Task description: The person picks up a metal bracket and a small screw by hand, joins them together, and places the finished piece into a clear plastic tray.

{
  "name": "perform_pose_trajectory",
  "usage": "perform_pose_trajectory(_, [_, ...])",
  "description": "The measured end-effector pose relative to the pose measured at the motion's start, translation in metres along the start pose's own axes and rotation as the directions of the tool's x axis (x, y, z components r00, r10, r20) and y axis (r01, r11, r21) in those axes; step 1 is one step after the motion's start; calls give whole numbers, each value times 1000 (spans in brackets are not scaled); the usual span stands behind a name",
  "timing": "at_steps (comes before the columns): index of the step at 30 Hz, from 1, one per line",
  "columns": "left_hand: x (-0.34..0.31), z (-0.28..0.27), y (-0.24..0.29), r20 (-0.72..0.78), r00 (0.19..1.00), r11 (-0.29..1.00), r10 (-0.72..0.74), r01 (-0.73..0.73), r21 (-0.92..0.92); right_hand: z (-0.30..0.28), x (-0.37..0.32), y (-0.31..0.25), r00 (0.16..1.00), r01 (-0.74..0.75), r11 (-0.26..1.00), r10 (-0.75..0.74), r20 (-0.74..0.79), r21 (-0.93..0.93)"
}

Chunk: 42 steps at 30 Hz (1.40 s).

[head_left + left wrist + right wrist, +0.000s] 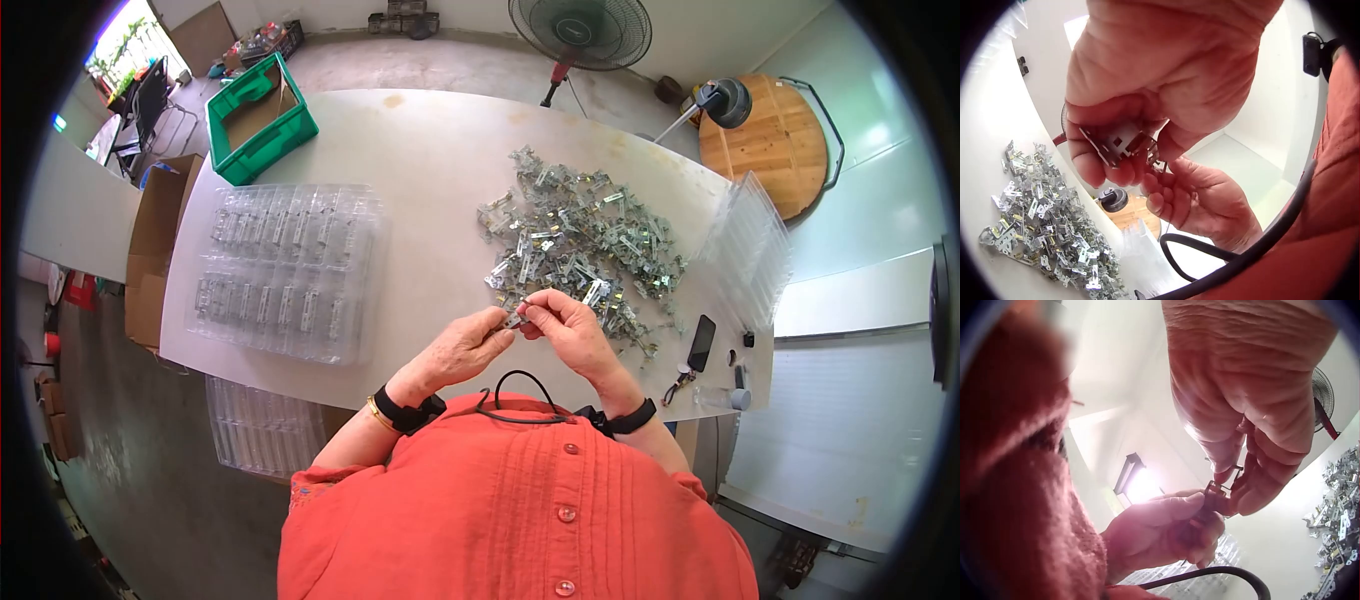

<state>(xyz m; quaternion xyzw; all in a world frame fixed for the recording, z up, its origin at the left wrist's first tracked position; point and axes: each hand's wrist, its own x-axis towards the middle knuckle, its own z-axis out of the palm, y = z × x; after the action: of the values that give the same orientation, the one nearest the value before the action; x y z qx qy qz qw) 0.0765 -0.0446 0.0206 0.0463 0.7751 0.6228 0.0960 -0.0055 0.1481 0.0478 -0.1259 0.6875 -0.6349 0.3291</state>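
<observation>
My left hand (455, 352) grips a small silver metal bracket (1124, 145) close in front of my body. The bracket has a square hole in its flat face, and part of it is hidden behind fingers. Meeting it from the other side, my right hand (572, 330) pinches a thin metal piece (1235, 474) at the bracket's end between thumb and fingers. Just beyond both hands spreads a large heap of similar metal brackets (560, 240) on the white table (430, 200).
Clear plastic trays (285, 270) with brackets in their slots lie on the left. A green crate (262, 150) stands at the far left corner. More clear trays (745, 250) stand at the right edge, near a phone (702, 342) and a plastic bottle (722, 398).
</observation>
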Motion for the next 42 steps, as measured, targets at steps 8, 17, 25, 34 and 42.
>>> perform_pose_trajectory(8, [1,-8,-10,-48,998,980,34,-43,-194,-9,3,-5,995,61,997,-57,-78,49])
perform_pose_trajectory(17, [-1,-6,-7,72,988,872,-139,156,-465,-12,3,-5,911,261,850,-374,-173,-458])
perform_pose_trajectory(25, [3,-2,-6,-169,980,931,-105,37,-364,5,-13,-27,920,301,733,-392,-16,-609])
perform_pose_trajectory(34, [0,7,-11,-293,956,996,15,-40,-80,13,-14,-29,936,240,684,-351,-23,-689])
perform_pose_trajectory(42, [-2,12,-5,-318,944,995,93,-77,62,12,-10,-21,937,219,653,-347,-29,-725])
